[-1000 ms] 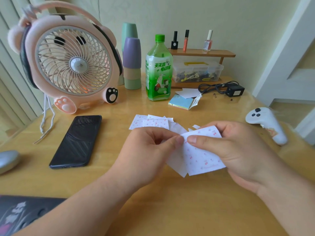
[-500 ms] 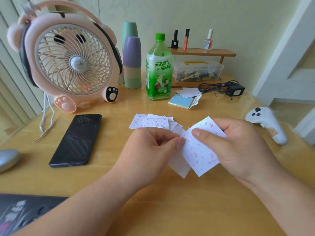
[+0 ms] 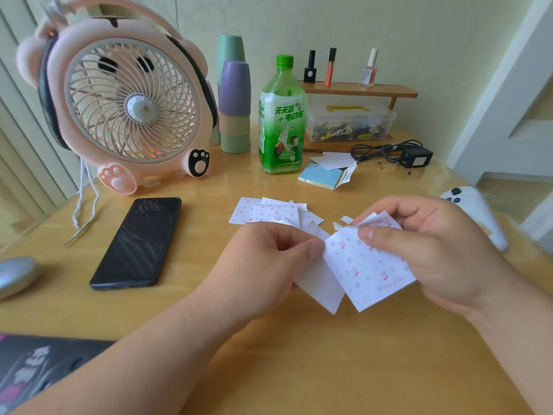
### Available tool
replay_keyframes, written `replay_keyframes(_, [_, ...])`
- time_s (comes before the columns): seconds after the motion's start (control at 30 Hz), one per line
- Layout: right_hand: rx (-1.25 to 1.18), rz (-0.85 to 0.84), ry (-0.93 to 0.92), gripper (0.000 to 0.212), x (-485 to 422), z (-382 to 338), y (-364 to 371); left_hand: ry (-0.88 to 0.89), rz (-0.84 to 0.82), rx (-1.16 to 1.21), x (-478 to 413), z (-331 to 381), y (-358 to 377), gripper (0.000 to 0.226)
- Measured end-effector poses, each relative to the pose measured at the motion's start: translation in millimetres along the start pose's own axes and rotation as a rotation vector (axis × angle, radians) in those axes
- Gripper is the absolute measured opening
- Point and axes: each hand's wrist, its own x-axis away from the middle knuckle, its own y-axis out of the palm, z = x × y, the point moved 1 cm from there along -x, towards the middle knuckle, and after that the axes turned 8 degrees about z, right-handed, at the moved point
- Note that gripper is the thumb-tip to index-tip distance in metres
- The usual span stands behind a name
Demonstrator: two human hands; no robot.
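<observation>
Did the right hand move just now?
Yes. The right hand has shifted rightward, toward the white controller, pulling its side of the cherry-print paper away from the left hand.

Matt printed paper (image 3: 366, 269), glossy wooden table (image 3: 329, 369)

White paper (image 3: 365, 266) with red cherry print; pink fan (image 3: 125, 103); green bottle (image 3: 282, 121).
</observation>
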Motion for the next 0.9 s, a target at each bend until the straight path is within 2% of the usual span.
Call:
replay_keyframes(0.1, [0.075,-0.014,-0.014,0.022,3,-2,1,0.030,0.011,0.013,0,1,-2,0.021])
replay_keyframes(0.33, [0.253,0.058,0.001,0.038,5,1,9,0.103,0.035,-0.109,-2,-3,0,0.018])
replay_keyframes(0.5, [0.447,0.126,-0.188,0.038,8,-3,5,0.085,-0.061,-0.112,-2,-3,0,0.012])
replay_keyframes(0.57, [0.289,0.069,-0.187,0.037,9,-11,3,0.085,-0.106,-0.106,-3,-3,-1,0.026])
replay_keyframes(0.63, [-0.026,-0.053,-0.075,0.043,8,-18,-1,0.080,-0.159,-0.083,-4,-4,-2,0.043])
replay_keyframes(0.7, [-0.176,-0.151,0.004,0.044,8,-19,-3,0.069,-0.194,-0.055,-4,-4,-2,0.051])
replay_keyframes(0.8, [-0.103,-0.261,0.022,0.040,10,-11,1,0.058,-0.198,-0.027,-2,-2,-1,0.043])
replay_keyframes(0.9, [0.028,-0.223,-0.007,0.027,11,-5,9,0.036,-0.174,0.019,-3,-2,-2,0.035])
